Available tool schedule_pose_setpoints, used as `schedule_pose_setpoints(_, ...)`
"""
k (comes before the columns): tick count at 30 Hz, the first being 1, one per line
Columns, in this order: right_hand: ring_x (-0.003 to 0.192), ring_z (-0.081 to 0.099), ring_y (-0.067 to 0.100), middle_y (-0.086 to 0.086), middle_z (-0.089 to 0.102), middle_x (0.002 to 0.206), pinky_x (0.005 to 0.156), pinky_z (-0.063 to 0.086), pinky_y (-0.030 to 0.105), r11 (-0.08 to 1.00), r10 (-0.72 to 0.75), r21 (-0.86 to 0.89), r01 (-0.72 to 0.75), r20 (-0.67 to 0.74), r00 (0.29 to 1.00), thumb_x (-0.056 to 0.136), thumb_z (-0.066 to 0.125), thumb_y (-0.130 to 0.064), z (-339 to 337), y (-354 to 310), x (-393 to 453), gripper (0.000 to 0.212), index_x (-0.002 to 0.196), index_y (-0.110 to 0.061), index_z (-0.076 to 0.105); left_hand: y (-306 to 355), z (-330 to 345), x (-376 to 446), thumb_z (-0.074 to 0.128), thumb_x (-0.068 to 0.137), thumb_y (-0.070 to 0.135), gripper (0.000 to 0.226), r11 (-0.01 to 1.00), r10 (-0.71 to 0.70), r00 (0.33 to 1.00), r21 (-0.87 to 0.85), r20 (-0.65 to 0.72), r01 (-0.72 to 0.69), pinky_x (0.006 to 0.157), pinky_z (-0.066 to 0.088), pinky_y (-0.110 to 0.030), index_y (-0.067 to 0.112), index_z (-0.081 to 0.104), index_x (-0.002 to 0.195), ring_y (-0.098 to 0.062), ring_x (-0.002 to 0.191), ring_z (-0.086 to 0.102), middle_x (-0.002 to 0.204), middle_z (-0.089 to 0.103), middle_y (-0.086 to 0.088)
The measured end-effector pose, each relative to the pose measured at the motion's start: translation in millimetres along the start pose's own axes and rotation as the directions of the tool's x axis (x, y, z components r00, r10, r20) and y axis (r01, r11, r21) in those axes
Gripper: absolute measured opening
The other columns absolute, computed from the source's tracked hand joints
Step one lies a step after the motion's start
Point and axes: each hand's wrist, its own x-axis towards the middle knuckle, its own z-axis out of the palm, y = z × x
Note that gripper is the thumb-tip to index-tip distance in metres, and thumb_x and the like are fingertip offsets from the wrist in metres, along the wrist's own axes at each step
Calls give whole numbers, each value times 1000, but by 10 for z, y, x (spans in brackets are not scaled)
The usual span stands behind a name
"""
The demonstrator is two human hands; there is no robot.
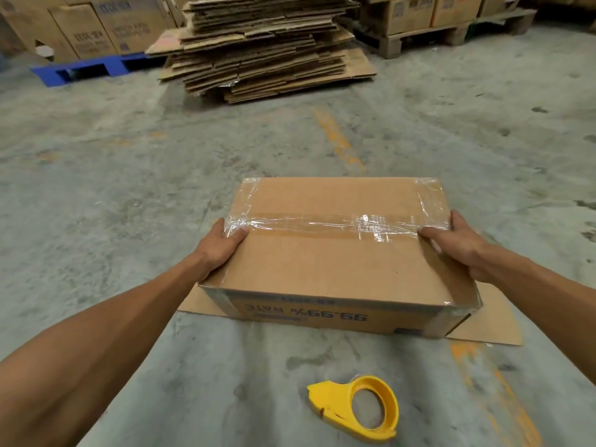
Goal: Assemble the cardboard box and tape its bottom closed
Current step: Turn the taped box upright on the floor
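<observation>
Head view. The cardboard box [335,253] lies in the lower centre of the frame, bottom face upward, its printed side panel reading upside down toward the viewer. It rests on the concrete floor [129,162] with open flaps [490,330] splayed flat beneath it. Clear tape [338,222] runs along the central seam from the left edge to the right, and further strips cross both short ends.

The left hand [222,243] grasps the box's left edge, thumb pressed on the tape end and fingers wrapped down over the side. The right hand [454,240] grasps the right edge likewise, thumb on the opposite tape end.

The step in hand appears to be pressing the tape ends down, or gripping the box to turn it over. To do it well, the thumbs should rub the wrinkled tape flat over each corner so that it bonds to the side wall before the box is lifted evenly from both ends.

The yellow tape dispenser [358,411] lies on the floor at the lower centre, apart from the box; whether any tape remains in it cannot be judged. The box interior is hidden. At the upper centre stands a stack of flattened cartons [258,46]; closed cartons sit on a blue pallet [80,67] at the upper left and a wooden pallet [429,37] at the upper right.
</observation>
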Motion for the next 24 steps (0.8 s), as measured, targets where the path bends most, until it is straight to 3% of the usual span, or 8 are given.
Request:
schedule_pose_setpoints(4,88,60,24,2,61,109,79,50,41,996,-85,20,86,-69,994,85,65,-43,-4,-153,-32,49,126,-29,41,51,-125,26,60,70,70,77,998,25,997,-48,-77,-28,96,51,-46,32,46,136,-24,104,65,126,64,2)
schedule_pose_setpoints(6,93,61,25,0,63,115,83,50,42,978,-210,-9,211,-146,967,84,64,-44,-27,-242,-65,48,125,-31,44,151,-178,-27,60,70,70,74,995,80,983,-48,-163,-88,95,51,-45,33,48,132,-22,102,65,121,65,5)
schedule_pose_setpoints(10,108,58,16,-12,59,126,90,42,35,831,-543,-37,555,-273,794,85,65,-34,-54,-387,-142,54,133,-36,41,279,-316,-127,66,74,68,69,942,252,886,-111,-390,-317,95,51,-43,37,46,132,-17,106,63,117,63,13)
schedule_pose_setpoints(12,119,54,13,-13,52,137,99,41,35,772,-613,-6,636,-274,741,86,67,-31,-65,-377,-174,66,141,-37,31,269,-346,-168,71,76,62,73,898,324,841,-138,-433,-418,99,48,-37,37,41,138,-13,114,59,126,59,13)
schedule_pose_setpoints(15,127,51,14,-9,46,146,107,40,39,787,-594,66,613,-188,783,87,70,-25,-74,-213,-186,76,145,-43,24,109,-314,-225,76,78,48,87,900,354,864,-121,-358,-418,106,41,-34,38,27,149,-11,125,48,141,47,13)
schedule_pose_setpoints(19,133,43,10,-4,39,153,112,36,40,865,-483,83,495,-131,866,91,64,-30,-72,58,-243,75,152,-34,21,-147,-154,-300,79,79,35,83,918,353,908,-104,-224,-382,100,48,-37,37,30,147,-15,115,57,132,55,9)
schedule_pose_setpoints(22,113,60,13,-5,62,125,104,45,46,882,-442,105,460,-158,883,92,58,-43,-132,114,-300,49,135,-25,45,-151,-73,-357,74,82,39,76,928,338,927,-109,-164,-357,103,44,-34,24,33,144,-13,115,54,137,53,4)
schedule_pose_setpoints(24,104,61,14,-12,63,110,100,47,45,890,-413,129,438,-181,893,92,53,-50,-170,53,-354,41,123,-23,51,-104,-102,-357,72,80,47,76,915,329,925,-180,-189,-362,105,44,-36,22,35,141,-12,119,54,136,53,5)
